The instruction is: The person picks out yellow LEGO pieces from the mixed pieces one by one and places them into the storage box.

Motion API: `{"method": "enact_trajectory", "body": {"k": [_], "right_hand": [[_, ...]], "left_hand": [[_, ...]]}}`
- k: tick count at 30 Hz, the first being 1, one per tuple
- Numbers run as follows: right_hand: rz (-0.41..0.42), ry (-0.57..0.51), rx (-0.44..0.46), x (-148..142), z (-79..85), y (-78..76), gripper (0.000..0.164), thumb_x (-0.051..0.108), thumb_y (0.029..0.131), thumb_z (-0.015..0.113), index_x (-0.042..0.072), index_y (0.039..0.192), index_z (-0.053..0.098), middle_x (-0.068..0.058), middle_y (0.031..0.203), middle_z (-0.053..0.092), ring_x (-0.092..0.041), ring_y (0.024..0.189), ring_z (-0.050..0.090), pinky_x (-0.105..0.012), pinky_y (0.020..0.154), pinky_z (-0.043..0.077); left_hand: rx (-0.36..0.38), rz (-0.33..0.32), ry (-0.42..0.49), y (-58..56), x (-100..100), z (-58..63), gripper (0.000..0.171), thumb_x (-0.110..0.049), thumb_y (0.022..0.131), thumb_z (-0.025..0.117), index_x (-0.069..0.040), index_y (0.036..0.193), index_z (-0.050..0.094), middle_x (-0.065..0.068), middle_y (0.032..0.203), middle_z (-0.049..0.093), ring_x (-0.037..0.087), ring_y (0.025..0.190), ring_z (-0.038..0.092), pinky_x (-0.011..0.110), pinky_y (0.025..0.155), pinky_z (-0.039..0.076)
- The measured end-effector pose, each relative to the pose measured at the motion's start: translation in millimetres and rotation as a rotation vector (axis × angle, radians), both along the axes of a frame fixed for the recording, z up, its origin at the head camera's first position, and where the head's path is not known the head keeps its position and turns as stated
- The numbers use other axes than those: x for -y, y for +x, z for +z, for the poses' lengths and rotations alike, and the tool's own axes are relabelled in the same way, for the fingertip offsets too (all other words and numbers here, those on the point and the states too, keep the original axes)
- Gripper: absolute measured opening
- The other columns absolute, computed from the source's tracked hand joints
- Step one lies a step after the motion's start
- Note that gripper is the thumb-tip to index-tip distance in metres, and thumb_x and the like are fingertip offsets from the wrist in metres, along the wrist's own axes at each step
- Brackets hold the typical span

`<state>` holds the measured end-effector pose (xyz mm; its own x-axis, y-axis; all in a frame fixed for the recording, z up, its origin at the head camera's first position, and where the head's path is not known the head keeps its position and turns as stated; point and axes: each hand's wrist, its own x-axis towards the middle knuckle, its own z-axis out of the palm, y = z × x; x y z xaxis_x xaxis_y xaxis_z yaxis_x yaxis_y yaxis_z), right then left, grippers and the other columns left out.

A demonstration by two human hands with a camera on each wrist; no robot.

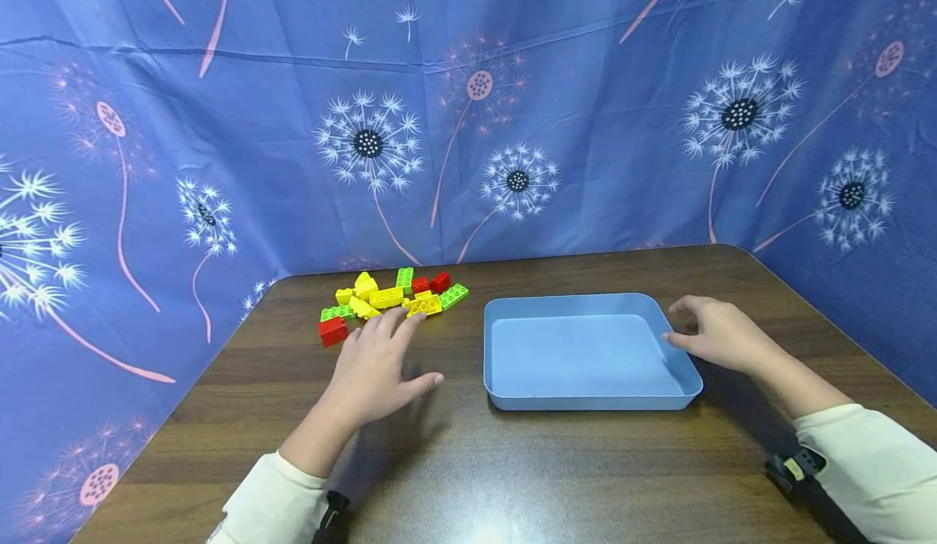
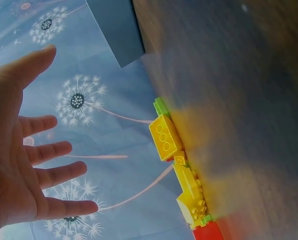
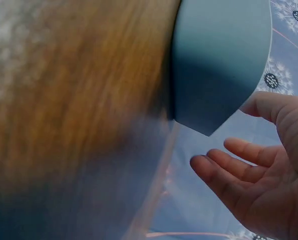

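Head view shows left hand (image 1: 373, 369) near toy bricks (image 1: 386, 298), right hand (image 1: 721, 335) beside blue tray (image 1: 571, 357), each grip apart.

Bright, sharp head view: white glare on the near table (image 1: 586, 479), soft shadows. Wrist views are dimmer, table blurred.

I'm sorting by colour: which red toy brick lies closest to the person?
The red toy brick at the front left of the brick pile, beside a green brick; the other two red bricks lie close together, farther back and right.
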<state>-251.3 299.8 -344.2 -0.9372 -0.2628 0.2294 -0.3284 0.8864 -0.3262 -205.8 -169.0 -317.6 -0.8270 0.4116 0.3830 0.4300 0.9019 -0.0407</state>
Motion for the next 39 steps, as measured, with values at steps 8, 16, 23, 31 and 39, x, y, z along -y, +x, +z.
{"method": "enact_trajectory", "body": {"k": [8, 16, 23, 31, 39], "right_hand": [[-0.038, -0.104, 0.076, 2, -3.5, -2.4, 0.043, 0.023, 0.084, 0.073, -0.011, 0.107, 0.061, -0.024, 0.097, 0.065, -0.038, 0.085, 0.063, -0.048, 0.068, 0.052], [-0.089, -0.297, 0.255, 5, -4.8, -5.0, 0.053, 0.014, 0.085, 0.071, -0.017, 0.121, 0.049, -0.026, 0.099, 0.063, -0.022, 0.072, 0.064, -0.036, 0.058, 0.055], [-0.083, -0.419, 0.386, 1, -6.1, -9.7, 0.055, 0.006, 0.086, 0.069, -0.021, 0.125, 0.041, -0.025, 0.099, 0.059, -0.025, 0.08, 0.064, -0.041, 0.062, 0.058], [-0.06, -0.467, 0.437, -1, -7.2, -13.0, 0.052, 0.0, 0.084, 0.067, -0.023, 0.123, 0.04, -0.02, 0.094, 0.06, -0.023, 0.078, 0.065, -0.043, 0.063, 0.058], [-0.045, -0.473, 0.452, -2, -6.8, -12.7, 0.052, -0.001, 0.084, 0.067, -0.024, 0.122, 0.04, -0.014, 0.088, 0.061, -0.021, 0.076, 0.064, -0.042, 0.061, 0.058]], "left_hand": [[0.018, 0.002, 0.01, -1.1, 1, -2.3, 0.083, -0.061, 0.077, 0.07, -0.012, 0.14, 0.048, 0.016, 0.14, 0.047, 0.034, 0.126, 0.046, 0.058, 0.092, 0.044], [0.027, 0.005, 0.007, -4.0, 1, -2.5, 0.083, -0.061, 0.077, 0.071, -0.013, 0.14, 0.049, 0.014, 0.139, 0.047, 0.032, 0.125, 0.046, 0.056, 0.091, 0.046], [0.03, 0.008, 0.004, -4.7, 2, -1.6, 0.082, -0.061, 0.077, 0.071, -0.013, 0.14, 0.048, 0.014, 0.14, 0.047, 0.032, 0.125, 0.046, 0.055, 0.089, 0.047], [0.035, 0.004, 0.015, -4.9, 3, -2.5, 0.082, -0.059, 0.076, 0.072, -0.013, 0.14, 0.048, 0.014, 0.139, 0.047, 0.032, 0.123, 0.047, 0.054, 0.086, 0.049], [0.067, 0.021, 0.018, -4.8, 4, -4.0, 0.083, -0.06, 0.077, 0.072, -0.014, 0.141, 0.047, 0.014, 0.141, 0.045, 0.034, 0.122, 0.049, 0.056, 0.084, 0.049]]}}
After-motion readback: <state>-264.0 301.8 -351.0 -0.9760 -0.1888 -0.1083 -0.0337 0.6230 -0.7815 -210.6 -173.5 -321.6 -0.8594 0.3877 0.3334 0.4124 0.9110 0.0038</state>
